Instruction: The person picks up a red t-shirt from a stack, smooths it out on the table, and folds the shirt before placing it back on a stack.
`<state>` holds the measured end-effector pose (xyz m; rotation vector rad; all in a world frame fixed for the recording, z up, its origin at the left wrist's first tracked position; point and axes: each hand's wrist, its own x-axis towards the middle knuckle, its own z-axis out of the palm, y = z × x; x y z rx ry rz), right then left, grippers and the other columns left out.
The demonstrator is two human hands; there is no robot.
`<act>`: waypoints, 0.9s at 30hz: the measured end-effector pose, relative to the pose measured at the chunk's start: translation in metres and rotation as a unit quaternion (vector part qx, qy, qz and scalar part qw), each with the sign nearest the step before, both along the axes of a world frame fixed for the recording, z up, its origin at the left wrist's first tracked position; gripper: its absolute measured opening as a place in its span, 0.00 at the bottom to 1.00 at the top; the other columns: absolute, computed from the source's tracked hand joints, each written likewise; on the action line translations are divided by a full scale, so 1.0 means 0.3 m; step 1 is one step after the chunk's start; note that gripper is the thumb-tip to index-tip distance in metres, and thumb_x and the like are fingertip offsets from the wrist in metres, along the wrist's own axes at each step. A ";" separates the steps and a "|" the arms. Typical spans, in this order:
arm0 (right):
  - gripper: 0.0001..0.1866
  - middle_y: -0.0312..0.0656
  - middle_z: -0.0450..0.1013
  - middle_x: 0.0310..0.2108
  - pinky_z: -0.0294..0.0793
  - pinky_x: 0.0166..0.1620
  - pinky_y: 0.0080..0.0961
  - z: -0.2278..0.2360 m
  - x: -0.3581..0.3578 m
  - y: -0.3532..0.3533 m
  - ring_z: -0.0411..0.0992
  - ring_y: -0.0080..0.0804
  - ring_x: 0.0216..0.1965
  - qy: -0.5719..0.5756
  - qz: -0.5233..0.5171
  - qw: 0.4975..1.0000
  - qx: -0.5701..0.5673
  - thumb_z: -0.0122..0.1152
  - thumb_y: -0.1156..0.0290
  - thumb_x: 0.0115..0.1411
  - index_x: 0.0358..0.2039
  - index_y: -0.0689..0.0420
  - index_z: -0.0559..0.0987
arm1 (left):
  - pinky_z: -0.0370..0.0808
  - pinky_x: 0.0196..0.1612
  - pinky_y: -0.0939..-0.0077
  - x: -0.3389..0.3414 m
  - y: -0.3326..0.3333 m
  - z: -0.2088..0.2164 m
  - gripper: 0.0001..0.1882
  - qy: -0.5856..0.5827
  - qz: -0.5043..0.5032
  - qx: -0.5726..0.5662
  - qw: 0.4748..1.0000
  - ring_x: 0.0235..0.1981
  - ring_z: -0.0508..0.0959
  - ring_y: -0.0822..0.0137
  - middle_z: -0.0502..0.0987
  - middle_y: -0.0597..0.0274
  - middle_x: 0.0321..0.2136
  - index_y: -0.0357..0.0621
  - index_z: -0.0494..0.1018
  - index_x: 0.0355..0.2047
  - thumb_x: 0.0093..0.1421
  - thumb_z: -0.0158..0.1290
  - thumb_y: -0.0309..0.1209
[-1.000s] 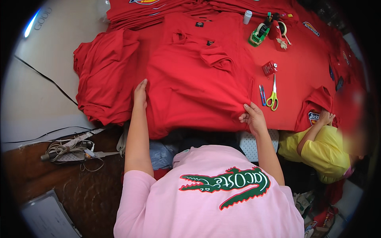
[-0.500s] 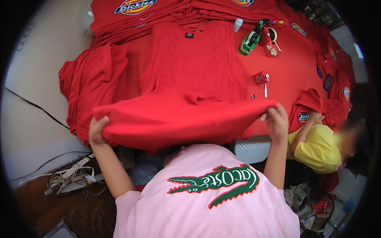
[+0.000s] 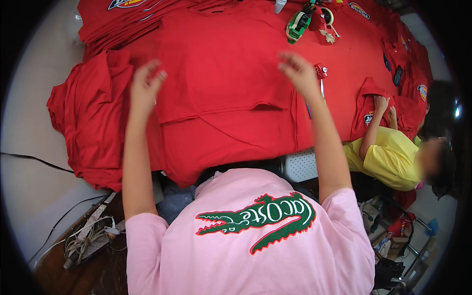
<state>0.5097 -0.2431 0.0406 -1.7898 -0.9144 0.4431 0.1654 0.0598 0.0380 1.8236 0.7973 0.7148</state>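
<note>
A red T-shirt point(image 3: 223, 73) lies on the table in front of me, its lower part folded up toward the far end. Beside its left edge is my left hand point(image 3: 148, 86), thumb and fingers apart, holding nothing. My right hand point(image 3: 299, 73) hovers by the shirt's right edge with fingers loosely bent and apart, slightly blurred; I see no cloth in it. Below the fold, another layer of red cloth point(image 3: 226, 140) hangs near the front table edge. To the left sits a loose heap of red garments point(image 3: 91, 108).
At the far left rises a stack of red shirts point(image 3: 118, 24). A green tape dispenser point(image 3: 298, 27), a tape roll point(image 3: 327, 16), a white bottle point(image 3: 280, 6) and a small red box point(image 3: 320, 71) stand right of the shirt. A co-worker in yellow point(image 3: 391, 157) handles red cloth at right.
Both hands have moved forward from the near edge and let go of the shirt's hem. The lifted cloth now lies folded over on the shirt. My view has shifted slightly.
</note>
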 end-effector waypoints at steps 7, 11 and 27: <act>0.04 0.43 0.79 0.33 0.77 0.45 0.27 -0.102 -0.430 -0.549 0.78 0.34 0.38 0.082 0.022 0.991 -0.107 0.63 0.79 0.63 0.37 0.64 0.83 | 0.76 0.52 0.72 -0.482 -0.704 -0.157 0.04 0.067 0.038 -0.126 0.989 0.42 0.82 0.66 0.83 0.57 0.38 0.34 0.79 0.38 0.67 0.54 0.19; 0.14 0.45 0.82 0.42 0.77 0.50 0.28 -0.342 -0.596 -0.911 0.80 0.33 0.44 0.324 0.013 0.914 -0.243 0.61 0.66 0.71 0.46 0.65 0.83 | 0.75 0.56 0.74 -0.762 -1.047 -0.377 0.21 0.174 0.053 -0.408 0.895 0.52 0.79 0.70 0.82 0.57 0.49 0.33 0.77 0.56 0.72 0.57 0.38; 0.11 0.37 0.81 0.38 0.76 0.45 0.23 -0.032 -0.411 -0.964 0.77 0.24 0.39 0.486 0.066 0.857 -0.162 0.59 0.66 0.70 0.41 0.60 0.82 | 0.75 0.42 0.78 -0.641 -1.119 0.009 0.12 0.226 -0.040 -0.577 0.784 0.36 0.77 0.76 0.81 0.67 0.36 0.40 0.79 0.45 0.75 0.51 0.35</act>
